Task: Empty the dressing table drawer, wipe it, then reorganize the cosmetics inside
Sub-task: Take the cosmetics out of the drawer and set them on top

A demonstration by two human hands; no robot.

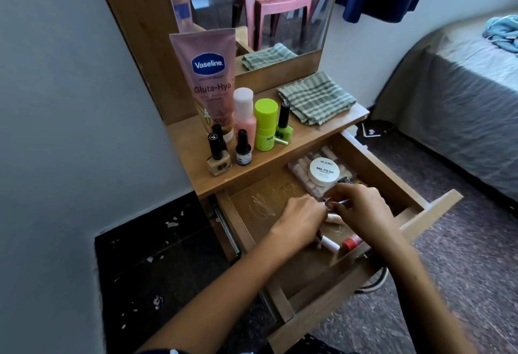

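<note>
The wooden drawer [372,163] of the dressing table is pulled out. Both hands are inside it, close together over small stick cosmetics. My left hand [298,220] is closed around several thin tubes; a white tube end [330,245] sticks out below it. My right hand [361,208] pinches a thin pale stick [340,201] between the two hands. A red-capped tube [351,243] lies near the drawer's front. A white nail polish jar [324,171] rests on a clear box of pale sticks [304,170] at the drawer's back right. The drawer's left floor shows smeared marks.
On the tabletop [190,140] stand a pink Vaseline tube [208,79], a pink bottle [244,112], a green bottle [265,126], several nail polish bottles [243,149] and a folded checked cloth [316,97]. A mirror [252,3] rises behind. A bed [462,87] is at right.
</note>
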